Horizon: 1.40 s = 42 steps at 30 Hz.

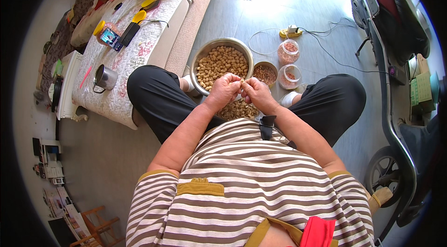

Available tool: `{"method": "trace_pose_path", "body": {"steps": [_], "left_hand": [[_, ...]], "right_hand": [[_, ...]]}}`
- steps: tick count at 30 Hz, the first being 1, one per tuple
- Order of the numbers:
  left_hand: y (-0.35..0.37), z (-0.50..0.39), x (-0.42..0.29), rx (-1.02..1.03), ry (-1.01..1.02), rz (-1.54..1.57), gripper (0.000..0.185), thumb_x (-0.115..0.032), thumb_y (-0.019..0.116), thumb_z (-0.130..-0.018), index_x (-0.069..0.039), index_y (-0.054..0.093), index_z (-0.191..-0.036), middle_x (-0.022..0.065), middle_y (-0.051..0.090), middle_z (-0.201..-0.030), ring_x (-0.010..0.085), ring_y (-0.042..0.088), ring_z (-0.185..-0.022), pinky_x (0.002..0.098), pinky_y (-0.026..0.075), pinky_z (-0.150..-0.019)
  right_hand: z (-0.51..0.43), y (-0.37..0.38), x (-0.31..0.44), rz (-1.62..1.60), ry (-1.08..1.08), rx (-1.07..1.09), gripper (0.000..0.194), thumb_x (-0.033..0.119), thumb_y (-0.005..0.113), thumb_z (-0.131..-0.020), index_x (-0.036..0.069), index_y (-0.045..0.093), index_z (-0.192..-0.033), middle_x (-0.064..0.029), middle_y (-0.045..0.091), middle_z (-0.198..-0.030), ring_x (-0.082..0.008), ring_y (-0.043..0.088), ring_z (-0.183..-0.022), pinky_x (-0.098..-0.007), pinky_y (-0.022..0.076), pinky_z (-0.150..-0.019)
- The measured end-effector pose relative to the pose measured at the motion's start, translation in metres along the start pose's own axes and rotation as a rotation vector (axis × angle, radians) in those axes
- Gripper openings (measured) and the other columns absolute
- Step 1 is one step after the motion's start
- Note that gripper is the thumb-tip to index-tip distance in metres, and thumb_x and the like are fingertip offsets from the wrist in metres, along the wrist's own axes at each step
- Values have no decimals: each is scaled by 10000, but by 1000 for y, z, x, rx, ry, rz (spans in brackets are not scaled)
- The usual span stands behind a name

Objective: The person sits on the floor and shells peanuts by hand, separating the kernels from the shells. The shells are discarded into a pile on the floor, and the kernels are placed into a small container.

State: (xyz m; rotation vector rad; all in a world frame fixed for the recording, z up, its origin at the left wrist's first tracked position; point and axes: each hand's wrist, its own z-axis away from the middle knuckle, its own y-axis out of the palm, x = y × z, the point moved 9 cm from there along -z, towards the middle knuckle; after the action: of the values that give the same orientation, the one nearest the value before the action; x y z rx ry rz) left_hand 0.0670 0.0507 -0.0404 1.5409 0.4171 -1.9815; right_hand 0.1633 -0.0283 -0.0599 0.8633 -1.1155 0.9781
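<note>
My left hand [223, 90] and my right hand [259, 94] meet fingertip to fingertip, pinching a small pale peanut [242, 81] between them. Just beyond them is a metal basin [248, 48] holding unshelled peanuts [220, 63]. To its right a round tin [275, 66] contains shelled reddish peanut kernels [264, 74]. Below my hands, between my legs, lies a heap of broken peanut shells [237, 110]; my hands hide part of it and its container. Two clear plastic jars [288, 52] with kernels inside stand right of the tin, both without lids.
A yellow power strip [290, 33] with cables rests on the floor behind the jars. An electric scooter [387, 55] stands at the right. On the left, a quilt-covered bed [139, 56] carries a metal mug [105, 77], a phone [111, 39] and a yellow-lidded jar [101, 28].
</note>
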Motion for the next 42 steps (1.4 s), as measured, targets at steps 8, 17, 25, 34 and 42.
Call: {"method": "trace_pose_path", "body": {"steps": [8, 17, 25, 34, 42], "left_hand": [[3, -1, 2, -80, 28, -174, 102, -112, 583, -929, -46, 567, -1004, -12, 572, -726, 38, 472, -550, 199, 381, -477], [3, -4, 9, -125, 43, -153, 91, -106, 579, -917, -54, 554, -987, -19, 539, -689, 54, 463, -541, 217, 378, -473], [4, -3, 2, -121, 85, -165, 97, -99, 572, -928, -47, 549, -1006, -19, 547, -695, 48, 464, -545, 212, 388, -480], [9, 9, -27, -140, 369, -625, 136, -133, 569, -944, -23, 558, -1023, 91, 641, -824, 198, 644, -713, 322, 517, -628], [33, 23, -42, -69, 583, -1198, 118, -169, 589, -942, -67, 562, -995, 163, 673, -916, 354, 684, -847, 452, 552, -709]], "right_hand": [[3, -6, 12, 415, -251, -125, 247, 262, 555, -1015, 30, 607, -948, -108, 627, -754, -223, 620, -688, -369, 488, -641], [8, -5, 21, 525, -397, -226, 277, 261, 513, -1018, 29, 593, -888, -130, 592, -731, -283, 601, -713, -401, 456, -665], [-2, -6, -4, 108, -144, -138, 274, 254, 502, -1038, 64, 588, -861, -13, 549, -657, -104, 537, -614, -285, 416, -545], [-8, 7, -30, -489, 121, 88, 220, 268, 498, -1050, 85, 618, -1031, -8, 646, -848, -91, 603, -708, -254, 497, -613], [-6, 15, -29, -666, 194, 221, 283, 177, 456, -1031, 40, 601, -1231, -90, 670, -1126, -205, 672, -984, -380, 557, -825]]}}
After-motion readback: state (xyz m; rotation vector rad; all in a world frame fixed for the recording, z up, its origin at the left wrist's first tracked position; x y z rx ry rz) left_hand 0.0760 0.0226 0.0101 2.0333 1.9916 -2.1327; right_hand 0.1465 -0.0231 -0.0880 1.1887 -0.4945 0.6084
